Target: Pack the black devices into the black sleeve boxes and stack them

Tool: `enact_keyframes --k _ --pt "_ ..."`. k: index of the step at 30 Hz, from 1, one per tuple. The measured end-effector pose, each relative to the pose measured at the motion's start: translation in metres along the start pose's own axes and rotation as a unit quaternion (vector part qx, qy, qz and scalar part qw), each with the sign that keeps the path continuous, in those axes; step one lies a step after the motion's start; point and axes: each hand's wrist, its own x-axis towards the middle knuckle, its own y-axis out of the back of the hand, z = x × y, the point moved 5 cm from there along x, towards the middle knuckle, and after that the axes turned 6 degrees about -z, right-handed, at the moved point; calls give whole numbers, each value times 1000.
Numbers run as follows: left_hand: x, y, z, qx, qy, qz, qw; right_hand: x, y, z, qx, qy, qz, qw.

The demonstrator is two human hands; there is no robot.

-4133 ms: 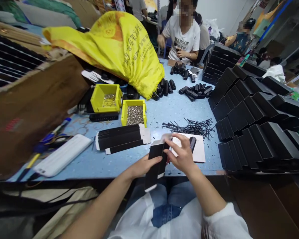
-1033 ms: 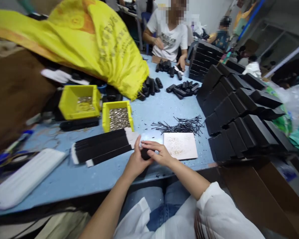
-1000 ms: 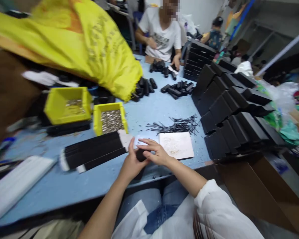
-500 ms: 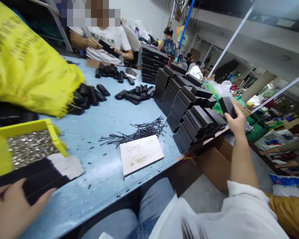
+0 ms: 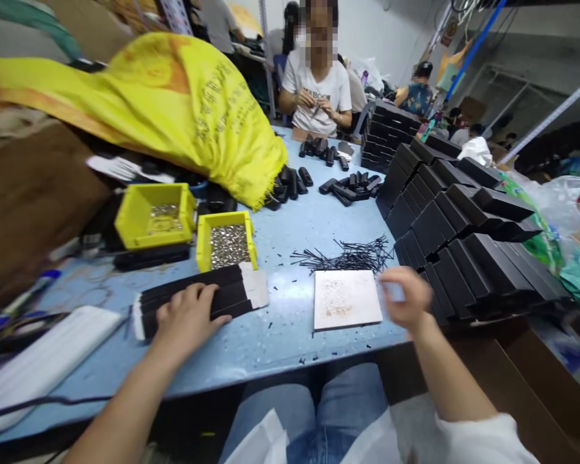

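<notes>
My left hand (image 5: 188, 316) lies over a bundle of flat black pieces (image 5: 174, 292), its fingers and thumb spanning the top and sides. A pale scrap of paper (image 5: 255, 288) sits at the bundle's right end. My right hand (image 5: 408, 296) is smeared by motion, its fingers curled, and I see no box in it. It hovers beside the right edge of a white board (image 5: 350, 299) strewn with brown specks. Just behind the board is a loose heap of thin black ties (image 5: 343, 256). Stacked black boxes (image 5: 464, 225) stand close to my right hand.
Two yellow bins (image 5: 157, 216) with small metal parts stand at left, near a large yellow sack (image 5: 198, 109). Small black pieces (image 5: 350, 187) lie in heaps farther back. A co-worker (image 5: 319, 90) sits opposite. A white power strip (image 5: 53, 367) and cable lie front left.
My view has swung left. My right hand has come from beyond the box stack, where it held a black box, to beside the white board. My left hand stays on the black bundle.
</notes>
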Motion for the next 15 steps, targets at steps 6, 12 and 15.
enact_keyframes --k 6,12,15 --pt "-4 1 -7 -52 -17 127 990 62 -312 46 -48 -44 -435 898" --pt "47 24 14 -131 -46 169 976 132 -439 37 -47 -52 -413 908" --pt "93 26 11 -134 -19 111 985 116 -436 48 -50 -62 -418 905"
